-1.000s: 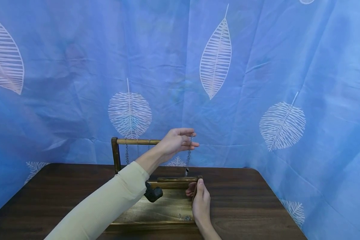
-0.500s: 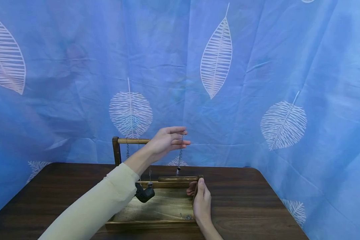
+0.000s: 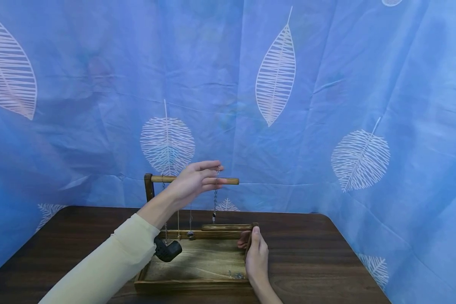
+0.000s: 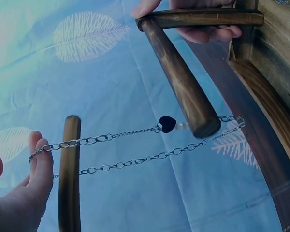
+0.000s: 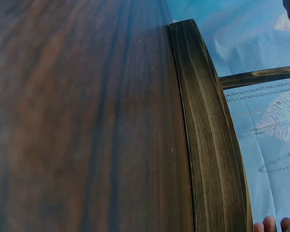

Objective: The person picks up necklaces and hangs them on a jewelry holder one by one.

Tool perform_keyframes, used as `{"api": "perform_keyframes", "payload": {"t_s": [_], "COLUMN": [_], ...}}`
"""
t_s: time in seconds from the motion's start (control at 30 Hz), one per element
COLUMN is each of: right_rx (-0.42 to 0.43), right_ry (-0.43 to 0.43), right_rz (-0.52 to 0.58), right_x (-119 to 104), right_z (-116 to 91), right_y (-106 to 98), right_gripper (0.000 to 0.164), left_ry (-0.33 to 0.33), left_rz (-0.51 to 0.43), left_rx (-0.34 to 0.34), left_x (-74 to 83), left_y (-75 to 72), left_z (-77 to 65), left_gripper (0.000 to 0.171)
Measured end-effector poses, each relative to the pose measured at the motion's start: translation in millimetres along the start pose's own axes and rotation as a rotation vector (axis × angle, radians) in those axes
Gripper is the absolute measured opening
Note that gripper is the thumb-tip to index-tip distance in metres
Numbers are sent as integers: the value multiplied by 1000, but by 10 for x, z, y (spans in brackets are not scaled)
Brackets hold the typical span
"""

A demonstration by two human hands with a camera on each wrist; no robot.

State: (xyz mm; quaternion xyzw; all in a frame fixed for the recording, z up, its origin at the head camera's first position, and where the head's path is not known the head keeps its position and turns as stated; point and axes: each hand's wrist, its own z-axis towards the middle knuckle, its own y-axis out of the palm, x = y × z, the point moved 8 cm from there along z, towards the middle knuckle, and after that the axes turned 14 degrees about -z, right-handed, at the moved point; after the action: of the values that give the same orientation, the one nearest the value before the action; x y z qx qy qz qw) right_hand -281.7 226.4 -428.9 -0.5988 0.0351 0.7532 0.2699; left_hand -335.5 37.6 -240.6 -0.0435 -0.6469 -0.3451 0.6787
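Observation:
In the head view my left hand [image 3: 197, 179] is beside the upper rod [image 3: 232, 181] of a wooden necklace stand, fingers extended. A silver chain necklace [image 3: 215, 200] hangs looped over those fingers. In the left wrist view the thumb is apart from the chain, and the rod [image 4: 70, 169] passes between its two strands. A black heart pendant [image 4: 167, 124] sits on one strand, close to the end of the lower rod [image 4: 183, 82]. My right hand [image 3: 256, 257] grips the stand's right upright, thumb in front and fingers wrapped inside. Fingertips [image 5: 269, 224] show in the right wrist view.
Other necklaces [image 3: 191, 215] hang from the upper rod, left of the hand. The stand's tray [image 3: 197, 259] has a small silvery item [image 3: 238, 275] in its right front corner. A brown table [image 3: 308, 257] lies below, with a blue leaf-print cloth [image 3: 220, 84] behind.
My left hand has moved left along the upper rod with the necklace, so the rod's right end now shows beyond the fingers. My right hand keeps its hold on the upright.

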Motion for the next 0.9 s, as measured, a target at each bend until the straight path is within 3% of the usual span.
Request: {"api": "perform_keyframes", "payload": {"t_s": [0.3, 0.9], "right_rx": [-8, -14], "right_ry": [-11, -4], "right_rz": [16, 13], "right_x": [0, -6], "right_z": [13, 3], "right_y": [2, -4], "right_gripper": [60, 60], "left_ry": [5, 57], "left_rz": [47, 142], "left_rx": [19, 36], "left_x": [86, -57], "left_y": [-112, -220], "left_z": [-188, -445], "left_gripper": [49, 48]}}
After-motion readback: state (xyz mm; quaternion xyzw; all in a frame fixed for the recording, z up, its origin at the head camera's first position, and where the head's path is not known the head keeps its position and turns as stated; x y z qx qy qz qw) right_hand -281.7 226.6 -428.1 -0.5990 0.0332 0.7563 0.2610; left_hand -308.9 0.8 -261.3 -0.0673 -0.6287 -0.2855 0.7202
